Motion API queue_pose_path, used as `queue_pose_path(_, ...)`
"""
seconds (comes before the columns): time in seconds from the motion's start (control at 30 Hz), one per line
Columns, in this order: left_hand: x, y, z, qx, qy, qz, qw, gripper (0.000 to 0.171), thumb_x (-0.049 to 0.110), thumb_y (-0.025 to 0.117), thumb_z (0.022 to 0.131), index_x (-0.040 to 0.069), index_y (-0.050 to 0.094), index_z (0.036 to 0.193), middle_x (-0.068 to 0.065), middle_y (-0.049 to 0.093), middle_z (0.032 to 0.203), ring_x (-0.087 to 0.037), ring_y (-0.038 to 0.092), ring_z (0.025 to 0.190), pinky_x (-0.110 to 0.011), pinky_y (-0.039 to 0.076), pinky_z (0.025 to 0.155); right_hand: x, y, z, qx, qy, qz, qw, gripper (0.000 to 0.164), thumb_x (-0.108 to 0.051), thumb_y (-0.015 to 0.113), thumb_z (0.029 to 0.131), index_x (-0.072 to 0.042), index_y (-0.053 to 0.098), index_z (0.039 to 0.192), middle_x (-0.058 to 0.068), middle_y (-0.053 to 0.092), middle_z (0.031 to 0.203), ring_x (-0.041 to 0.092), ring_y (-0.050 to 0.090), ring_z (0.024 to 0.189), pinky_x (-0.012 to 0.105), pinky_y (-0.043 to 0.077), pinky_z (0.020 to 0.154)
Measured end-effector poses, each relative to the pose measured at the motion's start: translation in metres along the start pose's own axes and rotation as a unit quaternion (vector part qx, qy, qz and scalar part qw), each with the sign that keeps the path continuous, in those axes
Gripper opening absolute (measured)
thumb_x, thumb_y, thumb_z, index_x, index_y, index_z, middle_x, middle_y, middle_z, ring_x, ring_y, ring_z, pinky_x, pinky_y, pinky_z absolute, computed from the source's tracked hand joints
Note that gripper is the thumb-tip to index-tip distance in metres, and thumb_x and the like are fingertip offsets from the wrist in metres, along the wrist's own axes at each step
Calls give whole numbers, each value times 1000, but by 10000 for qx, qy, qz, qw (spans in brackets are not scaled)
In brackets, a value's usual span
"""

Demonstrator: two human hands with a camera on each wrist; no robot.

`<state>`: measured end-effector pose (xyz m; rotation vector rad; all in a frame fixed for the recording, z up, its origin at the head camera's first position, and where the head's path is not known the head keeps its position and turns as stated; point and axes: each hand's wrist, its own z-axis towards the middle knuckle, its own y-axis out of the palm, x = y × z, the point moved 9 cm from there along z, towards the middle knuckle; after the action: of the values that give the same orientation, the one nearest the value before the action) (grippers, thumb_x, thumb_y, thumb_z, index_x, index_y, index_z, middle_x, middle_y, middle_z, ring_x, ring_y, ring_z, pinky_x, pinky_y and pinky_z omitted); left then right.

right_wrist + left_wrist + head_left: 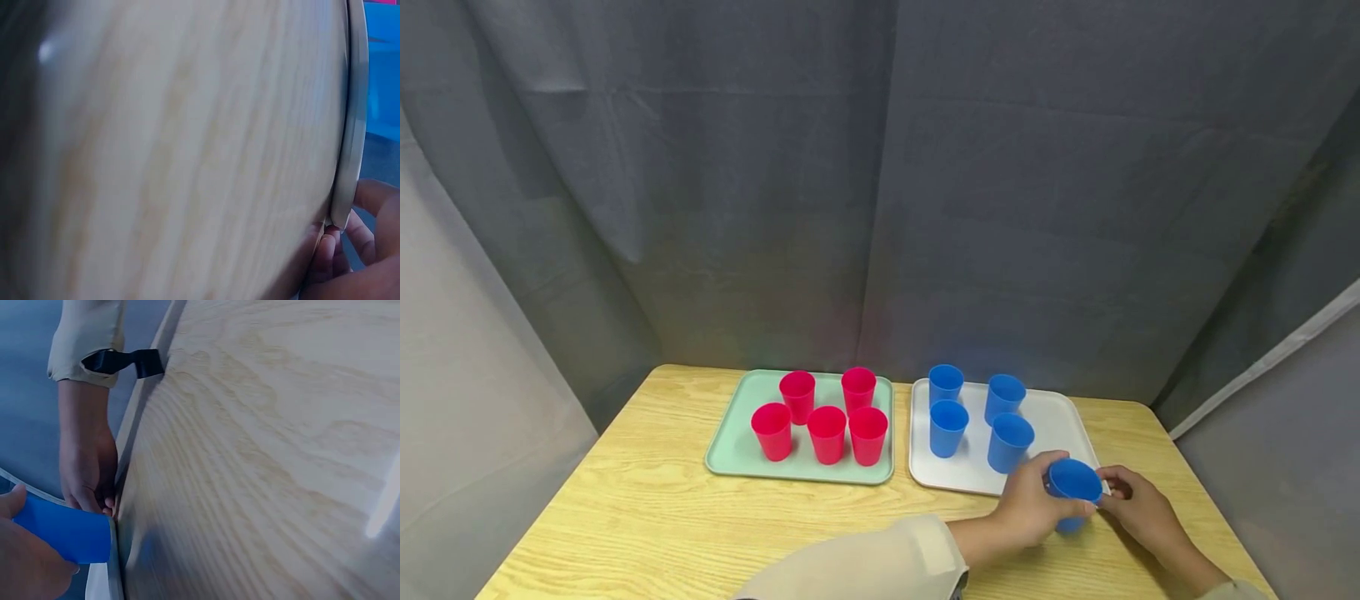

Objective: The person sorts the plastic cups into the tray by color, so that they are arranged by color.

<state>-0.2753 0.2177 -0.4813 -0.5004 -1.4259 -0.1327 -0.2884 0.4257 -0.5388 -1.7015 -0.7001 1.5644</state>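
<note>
My left hand [1030, 500] grips a blue cup [1075, 481] around its side, at the near right part of the white tray [1063, 417]. In the left wrist view that cup [62, 528] has its base close to the tray edge [114, 565]; whether it touches the tray is unclear. Several other blue cups [1011, 442] stand upright on the tray's left and middle. My right hand [1142, 512] is at the tray's near right corner. The right wrist view shows its thumb and fingers pinching the tray rim [351, 137], some fingertips below it.
Left of the white tray lies a mint green tray [730, 442] holding several upright red cups [827, 437]. Both trays sit toward the back of a wooden table [700, 533]. Grey curtains [775, 208] hang behind and at both sides.
</note>
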Motion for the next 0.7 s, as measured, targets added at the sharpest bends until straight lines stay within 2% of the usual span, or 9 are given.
queue_pose_path(0.13,2,0,6,263,-73,-39,9996,62,25,90,81,22,63,137,12,65,130,-5,59,121,-29,51,102,-1,0,0,-42,-22,0,10000,45,-20,74,94,7,61,128,20,66,113,27,58,99,45,50,83)
queue_pose_path(0.27,2,3,12,445,-152,-63,9989,63,21,91,81,22,63,138,11,65,132,-7,59,123,-29,50,104,1,0,1,-12,-52,-47,10000,49,-27,75,95,6,61,127,18,67,111,24,57,96,42,49,81)
queue_pose_path(0.5,3,11,23,777,-292,78,9965,65,20,91,80,25,62,138,11,65,132,-8,60,124,-30,51,104,5,1,2,-62,38,-44,10000,48,-28,73,95,5,61,127,13,66,107,24,57,96,43,48,81)
queue_pose_path(0.7,6,15,29,1105,-379,124,9931,66,17,92,79,22,63,137,8,66,131,-11,61,123,-31,51,103,5,1,1,-46,31,-24,10000,47,-26,73,94,6,61,127,18,67,111,28,61,100,48,51,84)
